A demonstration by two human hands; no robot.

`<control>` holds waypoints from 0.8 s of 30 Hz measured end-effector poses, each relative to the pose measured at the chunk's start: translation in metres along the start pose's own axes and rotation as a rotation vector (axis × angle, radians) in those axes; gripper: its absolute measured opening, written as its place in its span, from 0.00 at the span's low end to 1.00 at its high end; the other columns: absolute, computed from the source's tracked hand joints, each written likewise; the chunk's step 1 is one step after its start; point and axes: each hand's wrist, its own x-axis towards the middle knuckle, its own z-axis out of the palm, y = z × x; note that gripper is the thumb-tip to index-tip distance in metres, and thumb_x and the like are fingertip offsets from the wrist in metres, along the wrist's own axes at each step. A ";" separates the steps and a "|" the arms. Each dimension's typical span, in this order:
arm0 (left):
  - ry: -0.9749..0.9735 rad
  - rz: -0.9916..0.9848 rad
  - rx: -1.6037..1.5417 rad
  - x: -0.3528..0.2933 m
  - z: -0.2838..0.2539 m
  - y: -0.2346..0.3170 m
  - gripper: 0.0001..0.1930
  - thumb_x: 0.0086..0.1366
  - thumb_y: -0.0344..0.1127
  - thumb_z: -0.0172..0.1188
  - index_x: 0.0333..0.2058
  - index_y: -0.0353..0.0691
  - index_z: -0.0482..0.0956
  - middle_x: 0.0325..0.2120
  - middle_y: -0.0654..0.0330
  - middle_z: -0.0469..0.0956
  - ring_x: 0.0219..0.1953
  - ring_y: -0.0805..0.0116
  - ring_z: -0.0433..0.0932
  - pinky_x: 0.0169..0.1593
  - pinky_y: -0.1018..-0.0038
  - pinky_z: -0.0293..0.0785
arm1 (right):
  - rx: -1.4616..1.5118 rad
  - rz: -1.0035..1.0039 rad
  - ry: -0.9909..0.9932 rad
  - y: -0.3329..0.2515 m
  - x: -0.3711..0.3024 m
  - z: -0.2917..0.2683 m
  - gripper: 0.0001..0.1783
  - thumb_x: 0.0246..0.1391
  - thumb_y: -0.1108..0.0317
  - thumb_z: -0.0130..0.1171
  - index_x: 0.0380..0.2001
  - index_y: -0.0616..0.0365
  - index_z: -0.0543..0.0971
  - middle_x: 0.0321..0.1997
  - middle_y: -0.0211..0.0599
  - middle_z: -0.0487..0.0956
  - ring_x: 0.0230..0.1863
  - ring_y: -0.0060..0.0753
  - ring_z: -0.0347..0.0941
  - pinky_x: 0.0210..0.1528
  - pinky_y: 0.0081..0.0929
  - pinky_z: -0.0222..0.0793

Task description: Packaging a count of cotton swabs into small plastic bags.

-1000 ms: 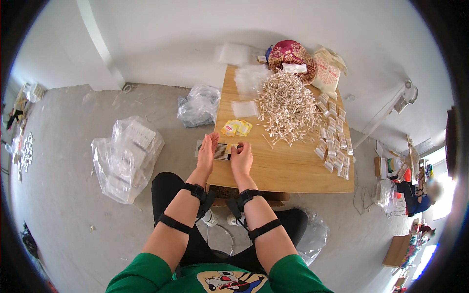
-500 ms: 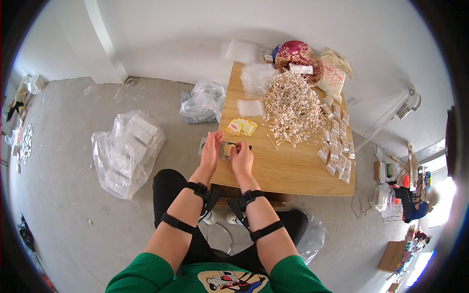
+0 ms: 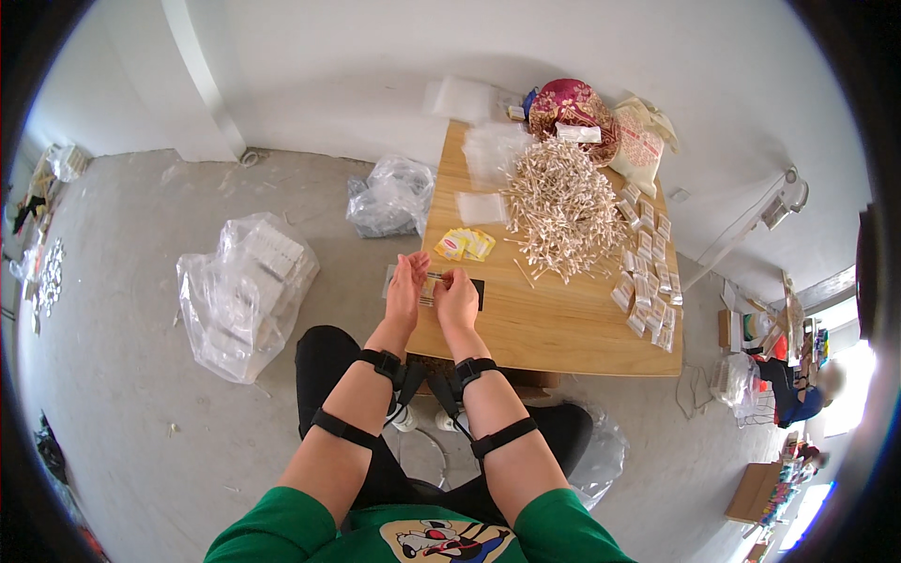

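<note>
I see left hand (image 3: 404,293) flat; right hand (image 3: 456,302) curled, grip unclear. 3 o'clock packets (image 3: 642,286) look done; 2 o'clock swabs (image 3: 564,211) loose.

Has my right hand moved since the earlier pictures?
Yes: your right hand has shifted slightly left, toward your left hand, judged against the yellow cards on the wooden table.

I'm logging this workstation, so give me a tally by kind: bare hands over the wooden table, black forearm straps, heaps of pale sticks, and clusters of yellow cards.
Hands: 2 (left hand, right hand)
Black forearm straps: 4
Heap of pale sticks: 1
Cluster of yellow cards: 1
Total: 8
</note>
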 end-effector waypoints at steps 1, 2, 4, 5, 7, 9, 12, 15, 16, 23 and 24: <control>0.002 -0.009 -0.025 0.000 -0.001 0.000 0.28 0.75 0.53 0.37 0.54 0.30 0.67 0.54 0.52 0.71 0.59 0.62 0.68 0.65 0.69 0.61 | 0.002 -0.002 -0.001 0.001 0.000 0.001 0.09 0.51 0.67 0.60 0.35 0.58 0.76 0.39 0.46 0.80 0.43 0.52 0.76 0.44 0.43 0.71; 0.003 -0.007 -0.024 0.000 -0.003 0.001 0.28 0.75 0.53 0.37 0.54 0.30 0.67 0.54 0.52 0.71 0.59 0.62 0.68 0.65 0.69 0.61 | 0.013 -0.027 0.021 0.001 -0.001 0.003 0.09 0.49 0.67 0.60 0.34 0.59 0.77 0.36 0.45 0.80 0.41 0.50 0.76 0.43 0.41 0.72; -0.010 0.067 -0.131 -0.003 -0.001 0.005 0.27 0.75 0.52 0.37 0.53 0.31 0.68 0.53 0.52 0.72 0.59 0.63 0.68 0.65 0.69 0.60 | 0.018 -0.051 0.054 0.008 0.003 0.003 0.09 0.47 0.68 0.61 0.32 0.59 0.78 0.33 0.45 0.80 0.39 0.48 0.77 0.42 0.39 0.72; -0.015 0.066 -0.133 -0.003 0.000 0.008 0.27 0.75 0.52 0.37 0.53 0.31 0.68 0.53 0.52 0.72 0.59 0.63 0.68 0.65 0.69 0.60 | 0.014 -0.028 0.047 0.011 0.004 0.005 0.09 0.47 0.67 0.61 0.33 0.59 0.78 0.33 0.44 0.80 0.39 0.47 0.77 0.42 0.39 0.72; 0.001 0.179 -0.069 -0.006 -0.003 0.016 0.25 0.75 0.51 0.39 0.54 0.34 0.69 0.55 0.55 0.71 0.60 0.67 0.66 0.66 0.72 0.57 | 0.015 -0.001 0.031 0.009 0.002 0.006 0.10 0.47 0.67 0.61 0.33 0.58 0.78 0.33 0.44 0.80 0.39 0.47 0.77 0.42 0.39 0.72; 0.015 0.181 0.012 -0.005 -0.001 0.020 0.25 0.75 0.51 0.39 0.54 0.34 0.69 0.56 0.56 0.71 0.60 0.68 0.66 0.66 0.73 0.56 | -0.014 -0.007 0.035 0.007 0.003 0.006 0.10 0.46 0.66 0.61 0.33 0.58 0.78 0.33 0.43 0.80 0.39 0.46 0.77 0.42 0.38 0.72; 0.027 0.153 0.073 -0.003 0.000 0.020 0.25 0.76 0.51 0.38 0.55 0.35 0.69 0.57 0.57 0.71 0.61 0.70 0.65 0.65 0.75 0.55 | -0.008 0.002 0.055 0.006 0.000 0.006 0.10 0.47 0.66 0.61 0.33 0.57 0.78 0.33 0.42 0.80 0.39 0.46 0.77 0.42 0.38 0.72; 0.011 0.117 0.055 0.001 -0.004 0.013 0.25 0.76 0.51 0.38 0.55 0.36 0.69 0.57 0.57 0.70 0.62 0.70 0.64 0.66 0.73 0.54 | 0.001 0.000 0.071 0.005 0.000 0.009 0.10 0.47 0.65 0.62 0.33 0.56 0.79 0.34 0.42 0.80 0.39 0.46 0.77 0.42 0.39 0.72; -0.004 0.115 0.061 0.003 -0.005 0.009 0.25 0.76 0.51 0.38 0.54 0.36 0.70 0.58 0.56 0.69 0.63 0.69 0.63 0.66 0.71 0.53 | 0.003 0.006 0.087 0.007 0.000 0.010 0.10 0.47 0.65 0.62 0.33 0.56 0.79 0.34 0.42 0.80 0.39 0.46 0.77 0.42 0.39 0.72; 0.039 0.244 0.260 -0.007 0.009 0.008 0.24 0.76 0.50 0.37 0.55 0.35 0.69 0.56 0.56 0.71 0.59 0.67 0.67 0.64 0.71 0.58 | 0.221 0.090 0.102 0.014 0.005 0.008 0.08 0.49 0.65 0.62 0.32 0.57 0.79 0.34 0.43 0.80 0.36 0.43 0.77 0.40 0.36 0.73; 0.007 0.284 0.446 -0.013 0.015 0.009 0.24 0.76 0.48 0.38 0.56 0.33 0.68 0.55 0.54 0.71 0.58 0.65 0.68 0.63 0.71 0.60 | 0.225 0.093 0.109 0.020 0.005 0.003 0.08 0.49 0.65 0.62 0.32 0.57 0.79 0.34 0.43 0.80 0.36 0.43 0.77 0.40 0.36 0.73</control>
